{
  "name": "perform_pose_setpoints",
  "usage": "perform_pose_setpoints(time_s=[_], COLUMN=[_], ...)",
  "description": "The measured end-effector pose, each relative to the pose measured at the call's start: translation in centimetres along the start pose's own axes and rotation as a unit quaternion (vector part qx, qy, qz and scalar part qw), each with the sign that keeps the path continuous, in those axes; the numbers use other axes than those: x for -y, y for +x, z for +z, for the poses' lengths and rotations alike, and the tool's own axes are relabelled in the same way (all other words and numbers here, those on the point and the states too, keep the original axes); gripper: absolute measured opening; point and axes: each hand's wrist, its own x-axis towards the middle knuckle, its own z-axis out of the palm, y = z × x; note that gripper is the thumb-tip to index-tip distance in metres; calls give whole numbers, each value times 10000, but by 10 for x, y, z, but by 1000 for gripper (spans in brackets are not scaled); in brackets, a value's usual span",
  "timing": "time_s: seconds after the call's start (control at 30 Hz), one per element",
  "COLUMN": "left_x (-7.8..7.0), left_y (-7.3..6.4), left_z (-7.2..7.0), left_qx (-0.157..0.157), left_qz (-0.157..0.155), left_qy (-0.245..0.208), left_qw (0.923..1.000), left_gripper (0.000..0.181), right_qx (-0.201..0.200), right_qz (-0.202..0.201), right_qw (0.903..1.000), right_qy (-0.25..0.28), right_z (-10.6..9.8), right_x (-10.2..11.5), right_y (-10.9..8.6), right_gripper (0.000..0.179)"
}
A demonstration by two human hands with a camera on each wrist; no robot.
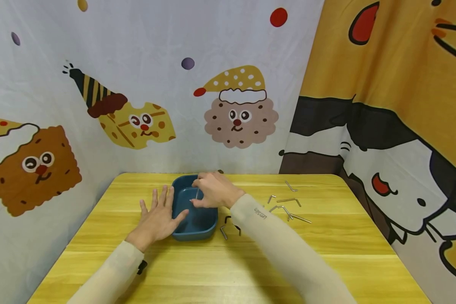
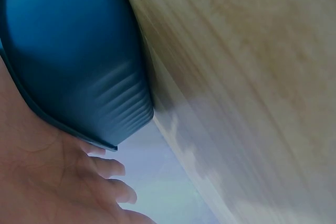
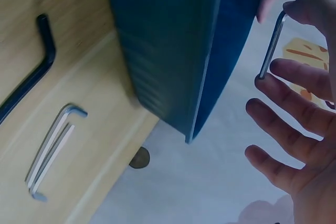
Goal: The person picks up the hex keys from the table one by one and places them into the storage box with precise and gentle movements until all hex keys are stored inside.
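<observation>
A blue plastic bin point(image 1: 194, 236) stands on the wooden table. My left hand point(image 1: 156, 221) rests along the bin's left rim, fingers spread and straight. In the left wrist view, the palm point(image 2: 47, 171) lies against the rim. Over the bin's right side, my right hand point(image 1: 218, 191) pinches a small silver hex key point(image 3: 273, 45) between thumb and a fingertip, one end at each. The other fingers point(image 3: 278, 124) of that hand are spread apart. On the table right of the bin lie a black hex key point(image 3: 48, 56) and a pair of silver hex keys point(image 3: 47, 153).
Several more silver hex keys point(image 1: 286, 200) lie scattered at the table's right side, one point(image 1: 290, 186) near the back edge. A small dark round thing point(image 1: 220, 172) shows at the back edge behind the right hand. Printed curtains point(image 1: 156, 42) hang behind the table point(image 1: 197, 270).
</observation>
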Motion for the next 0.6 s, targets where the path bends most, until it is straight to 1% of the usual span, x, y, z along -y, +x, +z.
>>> perform_pose_setpoints(time_s=[0.13,0.33,0.4,0.6], left_x=[1,1,1,1], left_y=[1,1,1,1], left_z=[0,0,-1,-1], left_qx=[30,28,53,70], left_qz=[-3,13,11,50], left_qy=[29,17,20,24], left_qw=[10000,10000,10000,10000], left_gripper=[114,117,118,120], right_qx=[239,555,644,930], right_qz=[122,411,483,556], right_qw=[9996,9975,9967,9941], right_qy=[12,128,139,57], right_z=[4,10,13,17], right_x=[3,7,8,11], right_y=[12,31,37,49], right_gripper=[58,58,55,41])
